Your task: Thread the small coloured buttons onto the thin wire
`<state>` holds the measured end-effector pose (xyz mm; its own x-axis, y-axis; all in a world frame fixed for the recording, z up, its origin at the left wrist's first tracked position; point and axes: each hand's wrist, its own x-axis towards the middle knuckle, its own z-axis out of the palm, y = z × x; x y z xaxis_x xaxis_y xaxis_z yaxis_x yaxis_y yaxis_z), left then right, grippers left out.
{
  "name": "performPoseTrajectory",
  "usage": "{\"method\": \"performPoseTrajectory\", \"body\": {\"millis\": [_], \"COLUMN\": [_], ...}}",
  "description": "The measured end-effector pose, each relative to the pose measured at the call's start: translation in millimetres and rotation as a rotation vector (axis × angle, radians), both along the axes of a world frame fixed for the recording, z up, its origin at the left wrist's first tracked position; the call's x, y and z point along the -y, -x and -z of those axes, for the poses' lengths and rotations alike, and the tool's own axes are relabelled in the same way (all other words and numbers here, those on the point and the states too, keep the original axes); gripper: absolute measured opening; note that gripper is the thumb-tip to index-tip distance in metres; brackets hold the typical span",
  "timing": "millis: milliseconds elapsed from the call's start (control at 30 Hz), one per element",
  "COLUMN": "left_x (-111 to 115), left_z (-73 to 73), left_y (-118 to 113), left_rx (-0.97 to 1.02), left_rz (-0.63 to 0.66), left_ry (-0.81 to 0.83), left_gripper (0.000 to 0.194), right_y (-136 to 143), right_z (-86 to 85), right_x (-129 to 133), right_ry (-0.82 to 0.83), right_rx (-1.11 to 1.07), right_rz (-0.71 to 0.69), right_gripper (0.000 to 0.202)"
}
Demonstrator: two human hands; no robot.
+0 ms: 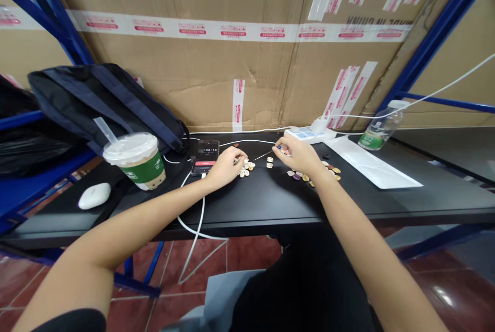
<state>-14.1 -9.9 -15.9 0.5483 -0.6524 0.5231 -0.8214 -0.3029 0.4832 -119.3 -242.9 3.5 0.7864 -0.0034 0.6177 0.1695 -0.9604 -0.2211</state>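
Note:
My left hand (226,167) is at a small pile of cream-white buttons (246,167). Its fingers are bent together at the pile's left edge, and what they pinch, if anything, is hidden. In my right hand (297,155) is a thin pointed metal tool (263,155), tip directed left towards that pile; its kind is unclear. A bit of blue shows by the fingers, and pinkish pieces lie partly behind them. Two pale buttons (269,162) sit apart between the hands. Under and beside my right wrist lie several coloured buttons (305,178), purple, yellow and brown.
A phone (204,156) showing a timer lies left, with a white cable (203,203) over the table edge. Further left stand a lidded drink cup (135,162), a white case (94,196) and a backpack (112,100). A power strip (309,134), white tray (371,162) and bottle (382,126) are right.

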Motion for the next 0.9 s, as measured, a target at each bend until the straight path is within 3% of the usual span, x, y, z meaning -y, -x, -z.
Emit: {"method": "performPoseTrajectory", "body": {"millis": [367, 900], "left_x": [-0.7, -0.9], "left_z": [-0.3, -2.2], "left_y": [5.1, 7.0], "left_rx": [-0.025, -0.024], "left_rz": [0.026, 0.013], "left_ry": [-0.016, -0.047], "left_gripper": [0.017, 0.018], "right_y": [-1.4, -2.2], "right_z": [0.8, 3.7], "right_x": [3.4, 8.8], "right_ry": [-0.018, 0.061], "right_rx": [0.221, 0.13], "right_rz": [0.277, 0.271], "right_gripper": [0.007, 0.011]}}
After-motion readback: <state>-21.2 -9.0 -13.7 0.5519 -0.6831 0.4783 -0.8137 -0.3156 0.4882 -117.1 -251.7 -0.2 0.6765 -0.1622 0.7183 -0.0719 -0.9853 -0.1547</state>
